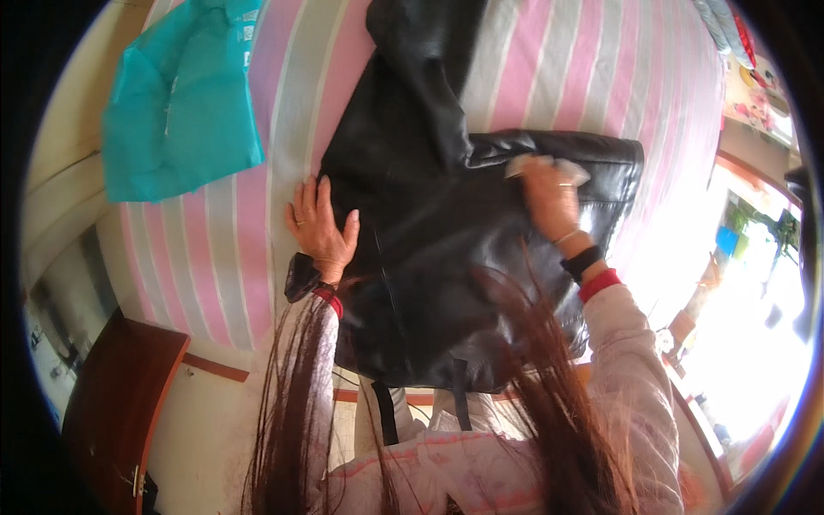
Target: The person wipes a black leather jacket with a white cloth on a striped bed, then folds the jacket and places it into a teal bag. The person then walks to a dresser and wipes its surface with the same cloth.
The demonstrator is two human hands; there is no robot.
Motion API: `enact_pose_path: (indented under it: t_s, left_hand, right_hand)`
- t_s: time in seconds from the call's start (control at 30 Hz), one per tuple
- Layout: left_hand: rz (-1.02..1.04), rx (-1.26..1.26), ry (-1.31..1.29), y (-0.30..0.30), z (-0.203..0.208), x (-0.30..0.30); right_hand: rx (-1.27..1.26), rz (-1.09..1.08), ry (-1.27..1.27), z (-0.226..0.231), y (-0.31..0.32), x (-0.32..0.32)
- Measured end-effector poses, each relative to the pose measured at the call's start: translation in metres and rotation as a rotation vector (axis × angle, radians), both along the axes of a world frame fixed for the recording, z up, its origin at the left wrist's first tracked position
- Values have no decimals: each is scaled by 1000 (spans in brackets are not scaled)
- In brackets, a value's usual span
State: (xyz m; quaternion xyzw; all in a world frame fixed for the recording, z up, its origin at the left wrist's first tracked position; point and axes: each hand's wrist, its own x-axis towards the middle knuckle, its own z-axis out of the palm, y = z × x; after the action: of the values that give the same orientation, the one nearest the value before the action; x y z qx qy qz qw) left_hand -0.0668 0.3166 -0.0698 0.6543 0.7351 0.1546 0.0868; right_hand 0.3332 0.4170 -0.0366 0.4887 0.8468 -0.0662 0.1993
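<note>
A black leather jacket (pixel 446 232) lies spread on a bed with a pink, grey and white striped sheet (pixel 292 112). My left hand (pixel 322 225) rests flat on the jacket's left edge, fingers spread. Toward the right, my right hand (pixel 551 199) presses a crumpled white cloth or tissue (pixel 571 172) against the leather near a folded sleeve. The right hand is slightly blurred. Part of the jacket's near side hangs over the bed's edge, and strands of long hair cover some of it.
A teal plastic bag (pixel 184 103) lies on the bed at the far left. Below it on the left stands a reddish-brown wooden panel (pixel 129 386). Folded fabric (pixel 724 30) sits at the far right corner. Bright light comes in on the right.
</note>
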Motion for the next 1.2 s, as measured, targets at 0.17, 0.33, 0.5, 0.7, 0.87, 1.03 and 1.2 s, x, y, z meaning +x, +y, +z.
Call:
enact_pose_path:
  t_s: [0.17, 0.33, 0.5, 0.7, 0.87, 1.03, 1.2]
  left_hand:
    - [10, 38, 42, -2, -3, 1]
    - [-7, 101, 58, -3, -3, 2]
    - [-44, 142, 117, -3, -8, -3]
    - [-47, 212, 136, -8, -33, -19]
    - [-33, 259, 136, -9, -54, -33]
    - [-74, 359, 148, 2, -57, -29]
    - [-37, -79, -626, 0, -23, -62]
  right_hand:
    - [363, -643, 640, 39, 8, 6]
    - [-40, 45, 721, 22, 16, -106]
    - [473, -271, 459, -28, 60, 105]
    - [770, -568, 579, -54, 7, 97]
    - [101, 84, 501, -15, -165, -184]
    - [-484, 275, 842, -26, -240, -154]
    - [304, -145, 177, -55, -199, 97]
